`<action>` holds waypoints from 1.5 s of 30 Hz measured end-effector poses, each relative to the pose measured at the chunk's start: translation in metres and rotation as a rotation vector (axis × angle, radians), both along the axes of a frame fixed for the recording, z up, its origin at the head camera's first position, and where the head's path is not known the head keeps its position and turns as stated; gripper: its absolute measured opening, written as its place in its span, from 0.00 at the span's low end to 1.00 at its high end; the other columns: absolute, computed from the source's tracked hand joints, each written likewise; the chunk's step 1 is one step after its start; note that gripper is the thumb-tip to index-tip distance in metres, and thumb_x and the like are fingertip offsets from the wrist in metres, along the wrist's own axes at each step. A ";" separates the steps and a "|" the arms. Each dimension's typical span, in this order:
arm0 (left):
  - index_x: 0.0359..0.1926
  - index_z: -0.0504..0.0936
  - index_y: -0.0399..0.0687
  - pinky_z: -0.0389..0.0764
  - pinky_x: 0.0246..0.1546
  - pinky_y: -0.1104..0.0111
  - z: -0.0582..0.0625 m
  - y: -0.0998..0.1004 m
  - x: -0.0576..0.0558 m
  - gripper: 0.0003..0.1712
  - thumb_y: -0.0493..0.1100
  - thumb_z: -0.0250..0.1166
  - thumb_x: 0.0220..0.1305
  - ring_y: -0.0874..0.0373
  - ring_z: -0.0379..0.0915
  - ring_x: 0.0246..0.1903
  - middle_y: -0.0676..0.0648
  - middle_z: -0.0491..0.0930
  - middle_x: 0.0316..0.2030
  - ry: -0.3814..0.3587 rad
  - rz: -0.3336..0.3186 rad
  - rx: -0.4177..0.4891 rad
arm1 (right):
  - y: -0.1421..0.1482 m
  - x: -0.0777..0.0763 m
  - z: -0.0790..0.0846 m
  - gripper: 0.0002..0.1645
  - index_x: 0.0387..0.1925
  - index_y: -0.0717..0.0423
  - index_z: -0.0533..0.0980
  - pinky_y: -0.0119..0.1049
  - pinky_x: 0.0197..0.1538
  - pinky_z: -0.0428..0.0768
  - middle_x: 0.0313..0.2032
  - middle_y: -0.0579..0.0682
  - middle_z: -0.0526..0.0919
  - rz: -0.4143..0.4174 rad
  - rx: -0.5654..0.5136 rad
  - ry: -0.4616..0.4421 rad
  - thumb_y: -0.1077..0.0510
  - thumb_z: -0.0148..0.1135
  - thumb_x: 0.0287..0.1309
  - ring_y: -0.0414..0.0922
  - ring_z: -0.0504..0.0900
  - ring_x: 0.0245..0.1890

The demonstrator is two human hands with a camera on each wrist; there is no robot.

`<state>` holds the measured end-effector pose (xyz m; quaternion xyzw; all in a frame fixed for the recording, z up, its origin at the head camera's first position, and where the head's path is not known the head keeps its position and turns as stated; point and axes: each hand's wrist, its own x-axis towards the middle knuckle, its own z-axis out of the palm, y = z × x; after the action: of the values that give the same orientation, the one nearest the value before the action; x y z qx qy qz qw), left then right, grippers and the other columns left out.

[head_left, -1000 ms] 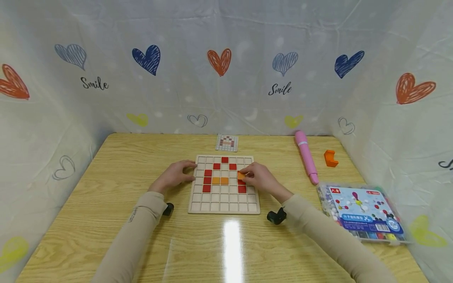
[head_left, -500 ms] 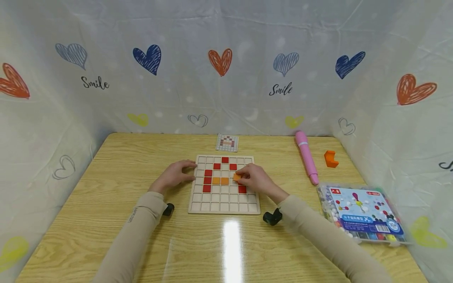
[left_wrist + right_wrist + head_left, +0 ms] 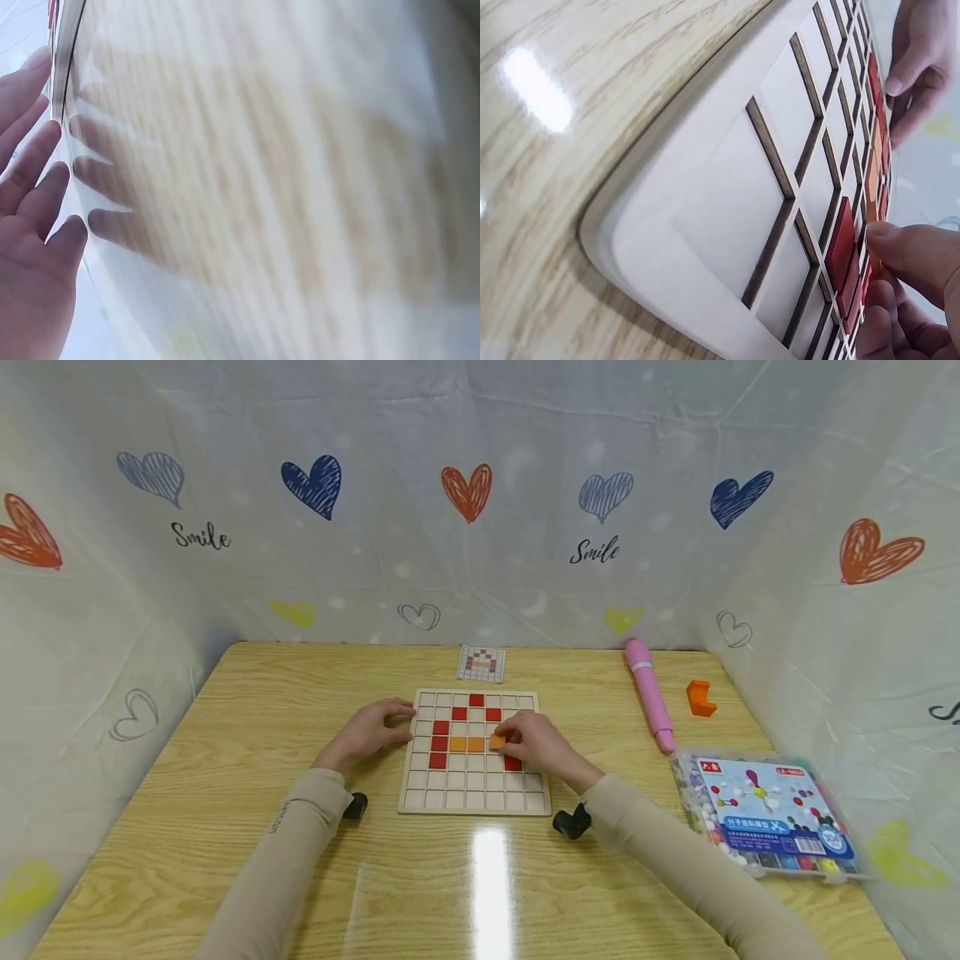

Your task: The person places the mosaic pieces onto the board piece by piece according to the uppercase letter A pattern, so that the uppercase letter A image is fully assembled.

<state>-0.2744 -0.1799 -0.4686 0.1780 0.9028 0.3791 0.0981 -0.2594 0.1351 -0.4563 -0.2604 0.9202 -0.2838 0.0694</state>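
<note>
A square wooden grid board [image 3: 474, 807] lies on the table, with several red tiles [image 3: 440, 743] set in an arch of cells. Two orange tiles [image 3: 467, 744] sit side by side in the row between the arch's legs. My right hand [image 3: 543, 742] pinches another orange tile [image 3: 497, 742] between thumb and fingers, low over the cell right of those two. It covers part of the right leg's red tiles. At the board's left edge my left hand [image 3: 366, 731] rests its fingertips and thumb, fingers extended, as the left wrist view shows the hand [image 3: 34, 247] beside the rim.
Behind the board lies a small card [image 3: 481, 663] printed with a coloured grid pattern. To the right are a pink pen-shaped cylinder [image 3: 650, 697], an orange angled block [image 3: 701, 697] and a clear box [image 3: 772, 814] of coloured parts. A patterned curtain [image 3: 525, 577] surrounds the table.
My right hand has carried the orange tile left and slightly toward me, from above the right red column to the cell beside the two orange tiles. The left hand stays at the board's edge.
</note>
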 end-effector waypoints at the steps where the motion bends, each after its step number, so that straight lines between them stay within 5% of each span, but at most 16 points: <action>1: 0.63 0.75 0.36 0.53 0.71 0.47 0.000 0.000 0.000 0.28 0.41 0.67 0.64 0.40 0.52 0.71 0.38 0.67 0.67 -0.002 0.002 -0.001 | 0.000 0.000 -0.001 0.14 0.46 0.61 0.84 0.37 0.41 0.78 0.39 0.52 0.84 0.007 0.000 0.008 0.62 0.69 0.58 0.42 0.76 0.35; 29: 0.62 0.75 0.35 0.54 0.71 0.47 0.003 0.003 0.000 0.26 0.37 0.66 0.64 0.38 0.53 0.70 0.36 0.68 0.66 -0.022 0.011 0.021 | -0.007 0.000 -0.005 0.14 0.45 0.60 0.84 0.41 0.47 0.80 0.40 0.51 0.84 -0.005 0.027 0.017 0.61 0.69 0.57 0.47 0.78 0.43; 45: 0.61 0.76 0.35 0.52 0.72 0.48 0.001 0.002 -0.003 0.26 0.36 0.67 0.63 0.39 0.53 0.70 0.37 0.68 0.66 -0.029 0.019 0.037 | -0.006 0.001 -0.011 0.13 0.45 0.58 0.85 0.36 0.39 0.77 0.39 0.49 0.82 -0.030 -0.001 0.007 0.60 0.69 0.58 0.42 0.75 0.37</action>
<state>-0.2770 -0.1778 -0.4681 0.1658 0.8956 0.3993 0.1045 -0.2581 0.1293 -0.4670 -0.2475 0.9242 -0.2843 0.0618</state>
